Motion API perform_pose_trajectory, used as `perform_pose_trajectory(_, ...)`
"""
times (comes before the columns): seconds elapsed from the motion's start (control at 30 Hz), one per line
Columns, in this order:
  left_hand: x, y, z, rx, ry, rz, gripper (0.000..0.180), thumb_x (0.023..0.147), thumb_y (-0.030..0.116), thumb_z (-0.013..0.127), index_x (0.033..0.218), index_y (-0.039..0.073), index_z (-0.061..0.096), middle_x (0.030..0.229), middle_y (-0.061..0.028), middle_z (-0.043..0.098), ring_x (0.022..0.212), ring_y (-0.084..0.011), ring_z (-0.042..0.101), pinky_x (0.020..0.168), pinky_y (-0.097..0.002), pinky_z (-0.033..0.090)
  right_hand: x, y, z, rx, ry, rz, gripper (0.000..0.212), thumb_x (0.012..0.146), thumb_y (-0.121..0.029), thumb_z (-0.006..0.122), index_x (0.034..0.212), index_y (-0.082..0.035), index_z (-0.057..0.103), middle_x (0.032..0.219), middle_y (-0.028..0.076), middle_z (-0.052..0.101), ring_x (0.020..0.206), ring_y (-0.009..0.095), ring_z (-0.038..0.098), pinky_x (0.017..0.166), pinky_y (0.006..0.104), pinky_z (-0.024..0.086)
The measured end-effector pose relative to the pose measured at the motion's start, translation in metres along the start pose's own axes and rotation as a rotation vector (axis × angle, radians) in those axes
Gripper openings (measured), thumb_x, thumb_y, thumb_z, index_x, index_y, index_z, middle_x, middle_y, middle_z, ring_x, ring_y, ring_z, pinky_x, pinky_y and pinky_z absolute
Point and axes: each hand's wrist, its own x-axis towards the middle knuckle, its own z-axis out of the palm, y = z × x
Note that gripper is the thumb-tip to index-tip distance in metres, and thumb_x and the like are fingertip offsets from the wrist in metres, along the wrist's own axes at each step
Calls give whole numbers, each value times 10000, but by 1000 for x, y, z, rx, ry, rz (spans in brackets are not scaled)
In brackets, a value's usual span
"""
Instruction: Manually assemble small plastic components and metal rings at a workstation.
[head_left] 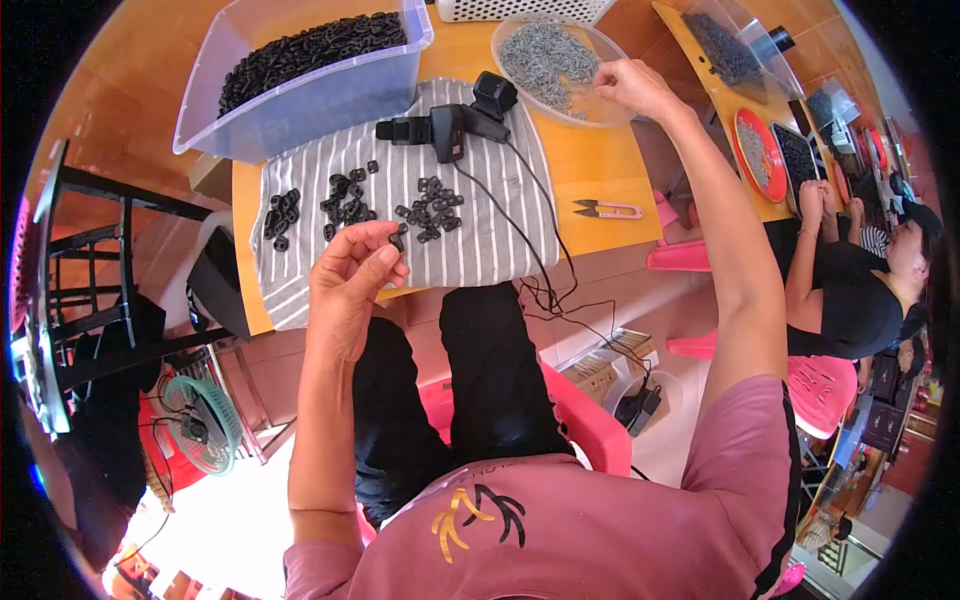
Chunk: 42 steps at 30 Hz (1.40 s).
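Matt plastic pieces point(435, 213), smooth plastic tub point(310, 118), cloth point(485, 256)

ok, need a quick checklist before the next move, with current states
1. Left hand has a black piece between thumb and fingers: ok.
2. Right hand is at the right side of the clear bowl of grey pieces: ok.
3. Grey piece held in the right fingertips: cannot tell, too small.
4. Loose black pieces lie on the striped cloth, in three rough clusters: ok.
5. Snips lie on the table away from both hands: ok, though their blades are apart.
6. Cable kept off the front edge: not ok, it hangs over near the knees and might snag.
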Motion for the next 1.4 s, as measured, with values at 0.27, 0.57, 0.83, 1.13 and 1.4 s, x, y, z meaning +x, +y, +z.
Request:
perform_pose_trajectory(0.27,4,-2,4,3,14,-4,211,867,24,590,1076,1,582,844,-42,608,731,-119,585,651,-231,471,4,-11,10,-258,11,-28,140,797,-185,610,883,-108,690,864,103,676,865,279,636,744,408,500)
perform_pose_trajectory(0.57,8,0,6,-2,17,3,215,861,26,593,1073,0,577,844,-45,604,731,-127,586,651,-241,472,1,-13,12,-213,-45,10,156,799,-191,614,898,-104,696,915,139,667,889,303,630,768,426,492)
perform_pose_trajectory(0.83,11,-3,14,-37,-5,-15,206,860,33,601,1062,0,581,840,-45,596,720,-121,577,642,-236,465,5,-15,15,-245,-81,40,213,767,-221,583,885,-79,689,914,154,665,898,323,629,759,427,496)
perform_pose_trajectory(1.13,13,2,11,-21,-34,14,165,893,83,569,1026,-3,614,763,-44,595,693,-103,553,625,-228,436,-8,-6,-1,344,38,129,178,792,-228,611,836,-61,651,769,47,646,682,143,570,617,291,465)
perform_pose_trajectory(1.4,49,35,68,392,-20,318,155,856,109,624,955,-7,653,775,-26,603,658,-77,540,605,-240,438,-59,-72,-28,1368,-147,37,135,879,-192,599,914,-62,593,815,7,588,586,37,441,550,177,383)
